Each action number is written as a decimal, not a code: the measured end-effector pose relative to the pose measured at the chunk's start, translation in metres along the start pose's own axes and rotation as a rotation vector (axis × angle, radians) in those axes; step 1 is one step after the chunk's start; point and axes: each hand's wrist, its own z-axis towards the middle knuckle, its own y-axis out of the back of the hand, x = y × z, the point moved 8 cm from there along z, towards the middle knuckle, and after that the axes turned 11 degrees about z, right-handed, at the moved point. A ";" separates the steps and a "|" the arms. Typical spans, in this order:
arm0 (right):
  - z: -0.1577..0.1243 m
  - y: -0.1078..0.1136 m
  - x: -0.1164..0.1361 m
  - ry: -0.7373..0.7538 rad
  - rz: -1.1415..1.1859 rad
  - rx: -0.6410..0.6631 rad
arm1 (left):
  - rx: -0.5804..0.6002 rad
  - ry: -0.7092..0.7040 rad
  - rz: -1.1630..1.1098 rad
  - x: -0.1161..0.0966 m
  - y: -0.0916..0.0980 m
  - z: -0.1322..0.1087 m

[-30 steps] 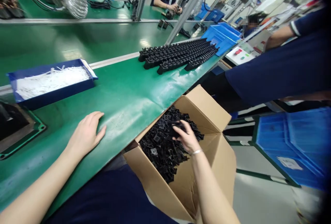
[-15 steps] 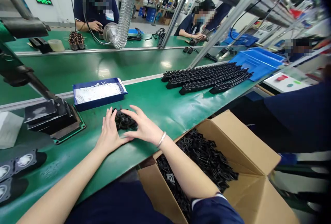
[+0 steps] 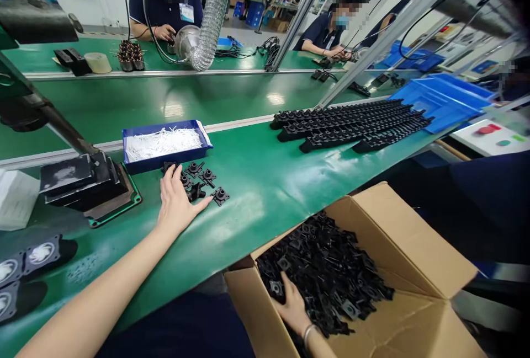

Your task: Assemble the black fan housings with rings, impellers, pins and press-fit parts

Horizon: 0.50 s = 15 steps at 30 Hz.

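Observation:
My left hand lies flat and open on the green bench, its fingers beside a small cluster of black plastic parts spread just in front of a blue tray. My right hand reaches down into an open cardboard box at the bench's near edge. That hand rests among the heap of black square parts filling the box. Its fingers are sunk in the pile, so I cannot see whether they hold anything.
A blue tray of white strips stands behind the loose parts. A black press fixture on a green base sits at the left. Long rows of assembled black parts lie at the right. Other people work across the green conveyor.
My right hand has left the black parts on the bench and gone back into the box. The parts now lie spread out. My left hand stays beside them.

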 end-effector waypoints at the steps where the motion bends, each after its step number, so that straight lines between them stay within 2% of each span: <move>1: -0.011 -0.023 -0.010 -0.014 -0.054 0.071 | -0.024 -0.044 0.039 -0.006 0.003 -0.002; 2: -0.018 -0.043 -0.018 -0.021 -0.103 0.133 | -0.031 -0.130 0.078 -0.015 0.005 -0.005; 4: -0.017 -0.072 -0.025 -0.015 -0.192 0.232 | 0.031 -0.402 0.129 -0.042 0.000 -0.015; 6: -0.004 -0.087 -0.025 0.007 -0.262 0.300 | 0.141 -0.656 0.143 -0.065 -0.010 -0.027; 7: 0.003 -0.092 -0.025 0.015 -0.293 0.320 | 0.180 -0.721 0.145 -0.072 -0.015 -0.030; 8: 0.010 -0.094 -0.024 0.017 -0.321 0.329 | 0.197 -0.740 0.150 -0.076 -0.018 -0.030; 10: 0.017 -0.095 -0.024 0.006 -0.371 0.332 | 0.189 -0.690 0.168 -0.077 -0.021 -0.023; 15: 0.007 -0.093 -0.033 -0.022 -0.455 0.303 | 0.158 -0.527 0.212 -0.066 -0.022 -0.009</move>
